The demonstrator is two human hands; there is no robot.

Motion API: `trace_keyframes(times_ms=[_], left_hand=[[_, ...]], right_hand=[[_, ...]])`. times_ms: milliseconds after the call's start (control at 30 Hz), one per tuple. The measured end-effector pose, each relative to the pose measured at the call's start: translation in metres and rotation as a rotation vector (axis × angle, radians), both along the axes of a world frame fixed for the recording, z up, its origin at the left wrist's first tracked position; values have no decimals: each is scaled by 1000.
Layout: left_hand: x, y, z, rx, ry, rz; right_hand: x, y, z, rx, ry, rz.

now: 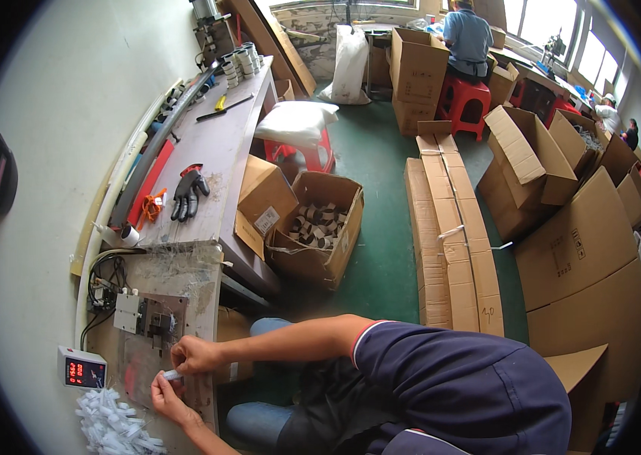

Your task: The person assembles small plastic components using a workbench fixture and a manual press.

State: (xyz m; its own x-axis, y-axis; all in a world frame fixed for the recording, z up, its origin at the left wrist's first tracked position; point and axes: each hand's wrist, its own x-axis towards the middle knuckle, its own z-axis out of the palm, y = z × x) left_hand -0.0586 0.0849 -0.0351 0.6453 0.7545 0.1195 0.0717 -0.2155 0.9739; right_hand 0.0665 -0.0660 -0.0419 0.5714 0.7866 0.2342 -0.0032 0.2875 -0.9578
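Observation:
A small whitish translucent plastic piece (173, 374) sits between my two hands, just above the edge of the metal-topped bench (201, 303). My left hand (171, 400) pinches its lower end. Curled closed at the other end, my right hand (195, 355) also grips it, though its fingertips are partly hidden. Beyond my hands stands a small metal fixture (160, 327) with a pale block (130, 312) beside it. A heap of similar plastic pieces (112, 425) lies close to my left hand.
A counter box with a red display (83, 369) stands by the wall with black cables (112, 273). Black-and-red gloves (190, 193) lie on the long table (218, 144). An open carton (328, 262) holds short tubes. Long cartons (457, 235) lie on the floor; a person (466, 38) sits far off.

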Motion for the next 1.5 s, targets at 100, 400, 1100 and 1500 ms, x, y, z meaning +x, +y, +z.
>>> trace_keyframes(times_ms=[100,400,1100,1500], left_hand=[[0,-3,1,-88,-39,-79],[-4,2,4,-157,-47,-160],[-6,4,12,-172,-237,-153],[13,10,16,-170,-10,-163]], right_hand=[[2,1,-5,34,-60,-64],[-3,-7,-1,12,-168,-85],[29,6,31,-337,176,320],[17,-2,42,-403,-170,177]])
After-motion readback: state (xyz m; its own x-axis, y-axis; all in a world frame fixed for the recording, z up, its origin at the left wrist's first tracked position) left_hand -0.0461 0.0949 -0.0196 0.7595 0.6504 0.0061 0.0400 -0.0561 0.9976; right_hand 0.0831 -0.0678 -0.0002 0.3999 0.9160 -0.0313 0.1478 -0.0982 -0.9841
